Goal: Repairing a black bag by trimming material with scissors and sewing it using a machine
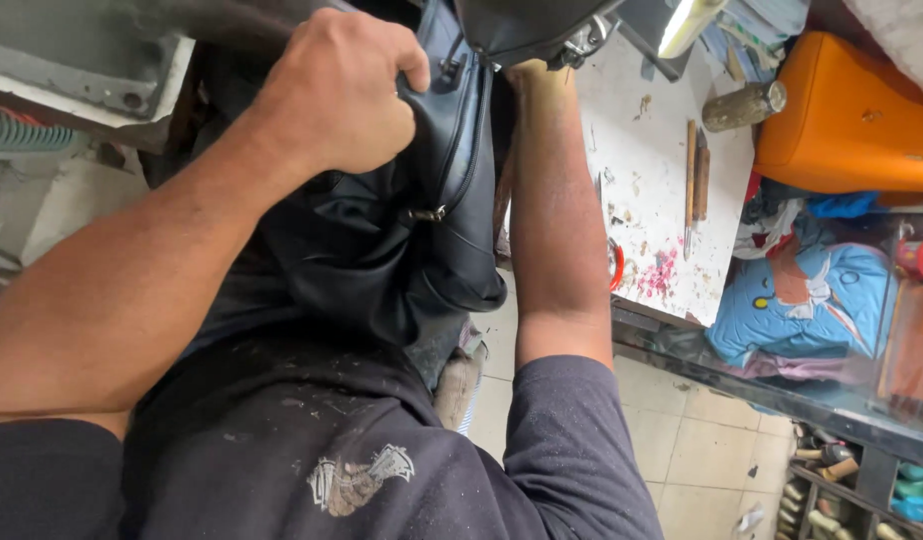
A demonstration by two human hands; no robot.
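A black leather bag (pixel 422 210) with a zipper hangs in front of my chest. My left hand (pixel 337 90) is clenched on the bag's upper edge near the zipper. My right forearm (pixel 557 220) runs up beside the bag; my right hand is hidden above it, behind the bag's dark upper part (pixel 522 25), so I cannot see its fingers. I wear a dark shirt (pixel 312 450) speckled with dust.
A stained white worktable (pixel 652 200) stands at the right with wooden-handled tools (pixel 696 180) and a jar (pixel 744 105) on it. Behind it are an orange case (pixel 847 115), blue cloth (pixel 802 300) and a shelf of tools (pixel 842 490). The floor is tiled.
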